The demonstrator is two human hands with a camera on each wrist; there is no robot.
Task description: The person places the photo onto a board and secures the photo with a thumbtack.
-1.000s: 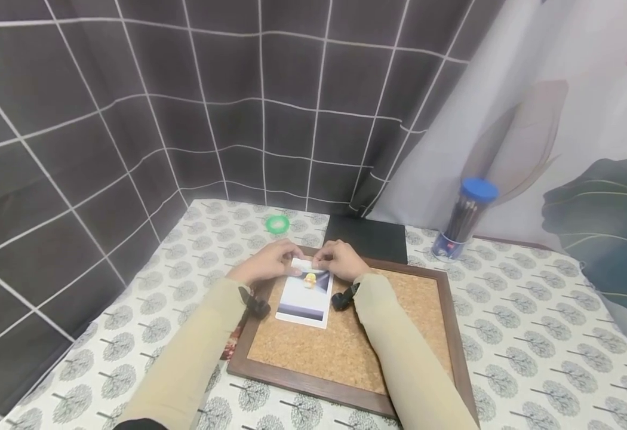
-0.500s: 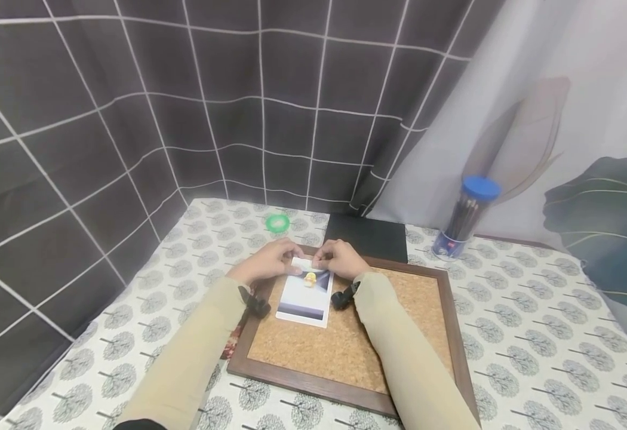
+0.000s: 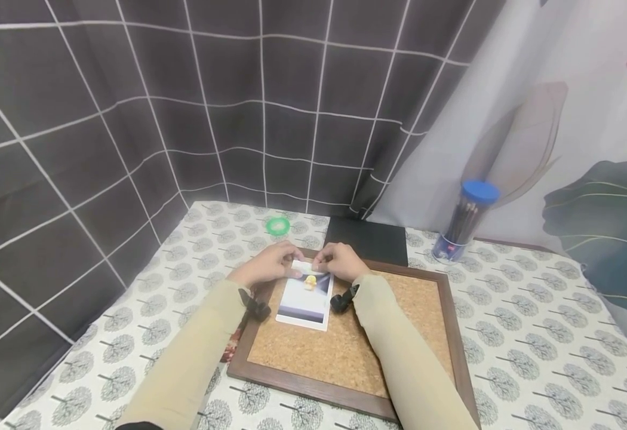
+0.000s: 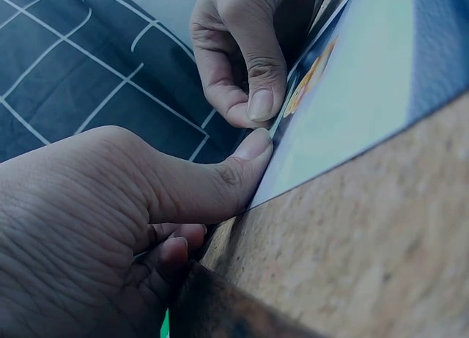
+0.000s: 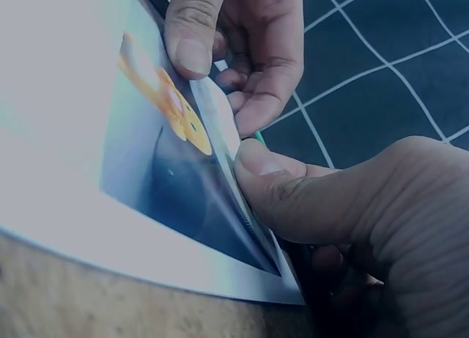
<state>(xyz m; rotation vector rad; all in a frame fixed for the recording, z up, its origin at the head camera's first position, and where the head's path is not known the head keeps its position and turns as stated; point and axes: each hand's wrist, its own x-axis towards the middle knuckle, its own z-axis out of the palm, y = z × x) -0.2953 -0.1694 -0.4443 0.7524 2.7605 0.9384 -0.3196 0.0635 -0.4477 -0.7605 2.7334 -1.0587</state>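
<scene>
A white-bordered photo [image 3: 300,304] with a yellow toy-like figure lies over the left part of the cork board [image 3: 346,352], which has a brown wooden frame. My left hand [image 3: 267,264] holds the photo's top left, thumb flat on its face, fingers curled beyond the edge. Opposite it, my right hand [image 3: 341,263] pinches a pale strip [image 5: 220,111] at the photo's top edge, which looks like clear tape. In the right wrist view this strip runs between the two thumbs, its edge lifted and slightly curled. The left wrist view shows both thumb tips close together.
A green ring [image 3: 269,227], like a tape roll, lies behind the board. Beyond the frame is a flat black panel [image 3: 372,239]. A blue-lidded tub of dark sticks [image 3: 461,221] stands at the back right. Something red [image 3: 230,348] shows at the frame's left edge.
</scene>
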